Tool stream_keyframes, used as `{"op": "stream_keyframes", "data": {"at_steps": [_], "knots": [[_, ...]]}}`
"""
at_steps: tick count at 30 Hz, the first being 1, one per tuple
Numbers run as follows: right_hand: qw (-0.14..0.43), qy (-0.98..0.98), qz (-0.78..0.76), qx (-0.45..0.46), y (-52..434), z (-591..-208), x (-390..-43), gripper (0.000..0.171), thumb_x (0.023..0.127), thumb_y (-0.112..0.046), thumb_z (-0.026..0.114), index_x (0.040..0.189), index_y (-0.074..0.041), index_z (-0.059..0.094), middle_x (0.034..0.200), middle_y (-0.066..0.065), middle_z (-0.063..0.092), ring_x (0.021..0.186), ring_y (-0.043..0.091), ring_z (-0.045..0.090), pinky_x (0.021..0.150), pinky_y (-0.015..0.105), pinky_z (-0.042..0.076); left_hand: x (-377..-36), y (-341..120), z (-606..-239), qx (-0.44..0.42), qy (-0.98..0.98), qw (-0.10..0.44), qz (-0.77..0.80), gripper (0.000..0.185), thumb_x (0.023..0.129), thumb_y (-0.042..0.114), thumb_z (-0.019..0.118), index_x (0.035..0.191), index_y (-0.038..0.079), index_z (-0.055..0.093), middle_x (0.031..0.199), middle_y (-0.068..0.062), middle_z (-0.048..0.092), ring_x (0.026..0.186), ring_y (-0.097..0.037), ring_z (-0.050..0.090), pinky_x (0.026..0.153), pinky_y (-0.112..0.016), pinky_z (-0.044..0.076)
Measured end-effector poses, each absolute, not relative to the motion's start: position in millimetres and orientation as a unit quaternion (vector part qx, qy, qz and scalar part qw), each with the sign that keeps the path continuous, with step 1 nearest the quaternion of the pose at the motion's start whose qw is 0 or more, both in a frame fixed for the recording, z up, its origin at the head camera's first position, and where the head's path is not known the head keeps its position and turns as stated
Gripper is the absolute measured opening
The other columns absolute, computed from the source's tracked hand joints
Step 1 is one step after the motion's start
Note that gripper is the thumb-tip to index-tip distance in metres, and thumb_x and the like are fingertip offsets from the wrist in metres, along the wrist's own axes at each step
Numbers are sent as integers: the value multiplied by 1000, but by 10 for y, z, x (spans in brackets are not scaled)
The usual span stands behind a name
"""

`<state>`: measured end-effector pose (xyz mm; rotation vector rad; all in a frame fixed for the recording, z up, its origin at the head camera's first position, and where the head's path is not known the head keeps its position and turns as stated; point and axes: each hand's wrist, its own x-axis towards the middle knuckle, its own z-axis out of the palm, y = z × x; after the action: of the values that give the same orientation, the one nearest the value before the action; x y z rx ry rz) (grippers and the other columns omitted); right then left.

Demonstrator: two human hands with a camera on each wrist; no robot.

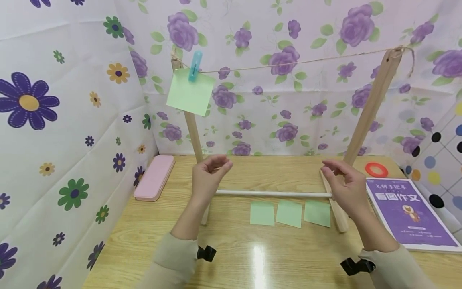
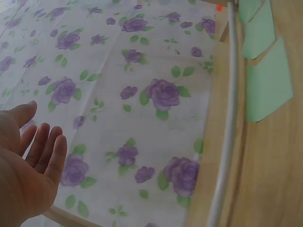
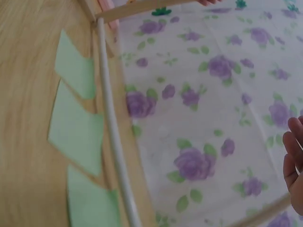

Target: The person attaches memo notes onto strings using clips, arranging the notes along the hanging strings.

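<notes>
My left hand (image 1: 208, 176) is raised near the left post of a wooden frame, fingers loosely bent and nothing in them. Near the right post (image 1: 373, 104), my right hand (image 1: 348, 186) is held up the same way, also without anything in it. A green sticky note (image 1: 190, 94) hangs from a twine line (image 1: 274, 66) at its left end, held by a blue clothespin (image 1: 195, 66). Three more green notes (image 1: 262, 213) lie in a row on the table, just in front of a white rod (image 1: 274, 194) that joins the frame's feet.
A pink case (image 1: 154, 178) lies at the back left of the table. On the right are a purple book (image 1: 413, 212) and an orange-red ring (image 1: 376, 169). Flowered cloth (image 1: 252, 116) stands behind the frame, and another printed cloth (image 1: 72, 160) borders the left side.
</notes>
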<state>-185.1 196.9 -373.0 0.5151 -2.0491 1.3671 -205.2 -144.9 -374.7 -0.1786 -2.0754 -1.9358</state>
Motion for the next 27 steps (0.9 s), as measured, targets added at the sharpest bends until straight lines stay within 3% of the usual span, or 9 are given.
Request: {"op": "stream_keyframes", "data": {"at_steps": [5,9,15,18,23,27], "knots": [[316,-803,487,131,2259,-4038,-1863,16,85,1,65,100,1,69,86,-8,66,76,3,53,61,11,42,-2037,-1355,-4097,-48,-748,91,-655,35,80,29,75,107,9,66,103,-5,67,95,-18,64,87,-26,54],[301,-822,479,67,2506,-4343,-1863,17,86,-9,68,103,-7,71,89,-18,65,78,4,54,56,9,45,-2005,-1276,-4378,-61,-765,74,-636,35,82,36,72,109,14,65,107,-4,66,98,-16,61,90,-26,52],[273,-836,475,-27,2727,-4659,-1742,22,88,-21,67,106,-9,70,95,-22,63,79,4,55,54,9,48,-1978,-1169,-4755,-78,-791,33,-606,36,83,37,71,113,19,63,110,6,64,103,-12,59,89,-25,52],[272,-841,466,-46,2802,-4774,-1713,21,87,-22,68,105,-11,70,91,-24,62,77,3,55,59,8,46,-1983,-1112,-4897,-82,-791,5,-606,37,83,37,71,115,18,63,114,3,62,105,-15,58,90,-25,52],[257,-866,428,-25,2942,-4928,-1710,22,85,-21,71,104,-11,70,88,-8,67,74,-5,56,62,5,45,-1991,-1036,-5074,-84,-796,-39,-598,46,84,37,70,122,15,58,125,-6,57,108,-20,58,90,-32,53],[224,-892,391,22,3091,-5070,-1712,30,84,-20,72,108,-4,67,95,15,67,74,-14,53,60,2,47,-1995,-1016,-5184,-85,-831,-57,-547,50,83,35,72,126,14,56,125,-1,55,113,-16,54,95,-32,50]]}}
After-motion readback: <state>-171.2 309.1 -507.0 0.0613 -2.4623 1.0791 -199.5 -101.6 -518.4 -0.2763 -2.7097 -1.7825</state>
